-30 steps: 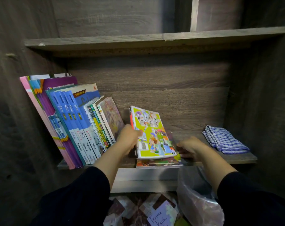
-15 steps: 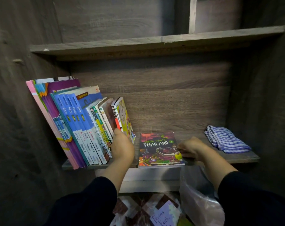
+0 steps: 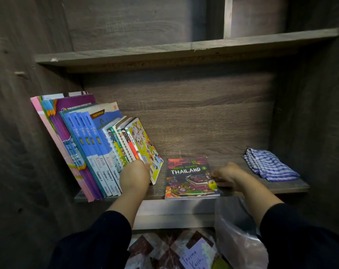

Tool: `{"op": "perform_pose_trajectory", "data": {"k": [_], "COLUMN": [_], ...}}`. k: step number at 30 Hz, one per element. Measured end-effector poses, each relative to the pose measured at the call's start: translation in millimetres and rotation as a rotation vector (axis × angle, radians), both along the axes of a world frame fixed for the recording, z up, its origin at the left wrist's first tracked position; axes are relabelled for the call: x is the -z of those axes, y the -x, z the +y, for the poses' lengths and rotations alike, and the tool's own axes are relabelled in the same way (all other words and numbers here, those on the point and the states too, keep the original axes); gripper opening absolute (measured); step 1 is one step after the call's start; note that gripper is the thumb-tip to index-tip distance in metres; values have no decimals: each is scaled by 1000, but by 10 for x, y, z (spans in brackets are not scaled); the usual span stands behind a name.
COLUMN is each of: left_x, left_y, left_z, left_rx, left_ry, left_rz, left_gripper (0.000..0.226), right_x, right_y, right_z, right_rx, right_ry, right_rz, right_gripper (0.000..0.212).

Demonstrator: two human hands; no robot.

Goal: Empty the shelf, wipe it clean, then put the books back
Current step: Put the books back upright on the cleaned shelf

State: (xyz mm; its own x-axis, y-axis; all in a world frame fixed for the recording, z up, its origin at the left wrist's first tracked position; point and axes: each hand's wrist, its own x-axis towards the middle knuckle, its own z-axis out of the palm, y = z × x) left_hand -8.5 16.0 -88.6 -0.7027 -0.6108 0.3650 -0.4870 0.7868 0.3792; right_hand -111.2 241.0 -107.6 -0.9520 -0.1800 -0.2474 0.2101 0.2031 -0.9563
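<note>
A row of books (image 3: 91, 144) leans left against the side wall on the wooden shelf (image 3: 289, 187). The rightmost one is a yellow-green comic (image 3: 145, 150), standing tilted against the row. My left hand (image 3: 134, 176) is pressed against its lower edge and grips it. A red book titled Thailand (image 3: 190, 177) lies flat near the shelf's front edge. My right hand (image 3: 227, 176) rests at that book's right edge with the fingers curled on it.
A folded blue-and-white checked cloth (image 3: 269, 165) lies at the right end of the shelf. Another shelf board (image 3: 184, 51) runs above. Below the shelf are a clear plastic bag (image 3: 238, 241) and a patterned box with a handwritten note (image 3: 192, 257).
My left hand lifted the yellow-green comic off the flat Thailand book and stood it against the row at the left. My right hand stayed at the Thailand book's edge.
</note>
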Motion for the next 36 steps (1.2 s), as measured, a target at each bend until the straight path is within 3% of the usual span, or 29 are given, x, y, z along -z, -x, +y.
{"op": "perform_pose_trajectory", "data": {"k": [3, 5, 7, 10, 14, 17, 20, 22, 27, 32, 36], "left_x": [31, 77, 107, 109, 120, 87, 57, 10, -92, -145, -98], "left_y": [20, 99, 208, 291, 356, 352, 343, 324, 337, 278, 195], "left_z": [19, 50, 113, 262, 340, 317, 305, 335, 255, 228, 179], "left_rx": [26, 73, 150, 226, 257, 241, 252, 285, 308, 187, 83], "left_ry": [14, -84, -344, -734, -1031, -1203, -1124, -1011, -709, -608, -394], "left_rz": [-36, -58, -84, -105, 36, -5, -114, -91, 194, 483, 304], "left_gripper": [41, 41, 34, 15, 26, 11, 14, 11, 19, 6, 19], "right_x": [26, 49, 64, 83, 120, 108, 99, 118, 81, 129, 164], "right_y": [35, 64, 84, 110, 135, 139, 137, 133, 55, 116, 147], "right_z": [-1, 0, 1, 7, 1, -6, -27, -60, -160, -213, -200], "right_rx": [7, 16, 22, 31, 50, 61, 70, 68, -63, -65, -67], "right_ry": [-16, -17, -18, -17, -37, -77, -86, -56, -2, -62, -34], "right_rz": [5, 11, 12, 14, 32, 59, 75, 89, 108, 104, 101], "right_gripper": [19, 18, 11, 23, 31, 24, 13, 10, 24, 23, 23]}}
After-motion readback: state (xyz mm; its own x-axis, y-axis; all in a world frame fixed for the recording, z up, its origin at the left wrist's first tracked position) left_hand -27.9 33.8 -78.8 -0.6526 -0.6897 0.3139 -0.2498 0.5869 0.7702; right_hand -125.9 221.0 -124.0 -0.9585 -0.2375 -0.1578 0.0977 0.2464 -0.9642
